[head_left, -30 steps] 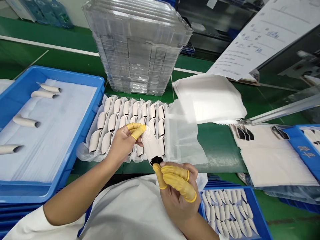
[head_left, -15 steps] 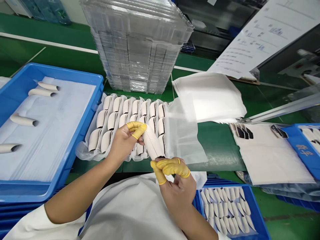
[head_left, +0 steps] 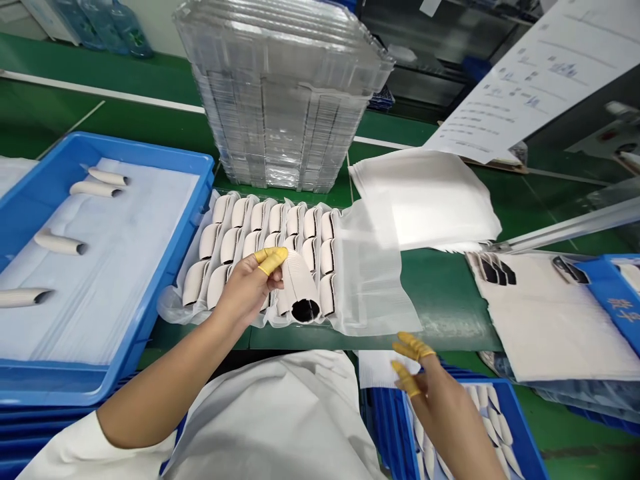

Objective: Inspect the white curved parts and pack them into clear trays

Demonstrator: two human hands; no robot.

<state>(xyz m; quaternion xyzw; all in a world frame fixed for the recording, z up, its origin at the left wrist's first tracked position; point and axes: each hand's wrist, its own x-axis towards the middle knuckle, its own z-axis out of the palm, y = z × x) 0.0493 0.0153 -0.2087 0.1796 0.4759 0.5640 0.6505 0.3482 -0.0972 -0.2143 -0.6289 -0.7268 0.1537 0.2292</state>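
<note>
My left hand (head_left: 245, 287), with yellow finger cots on two fingers, grips a white ribbed sleeve (head_left: 299, 287) with a black open end facing me. The sleeve rests against the front of a transparent plastic tray (head_left: 173, 307) holding rows of white curved pieces (head_left: 260, 230). My right hand (head_left: 433, 393), also wearing yellow finger cots, is apart from the sleeve, its fingers spread and empty. It hangs above a blue crate (head_left: 520, 427) of white pieces, partly hiding them.
A tall stack of transparent trays (head_left: 280, 100) stands behind. A blue crate (head_left: 200, 200) with white tubes on a white sheet lies left. White sheets (head_left: 425, 200), a printed paper (head_left: 540, 80) and a metal bar (head_left: 565, 230) lie right on the green bench (head_left: 450, 300).
My right hand has let go of the sleeve's black end and moved right and down over the crate. The sleeve has dropped lower and turned more upright, still in my left hand.
</note>
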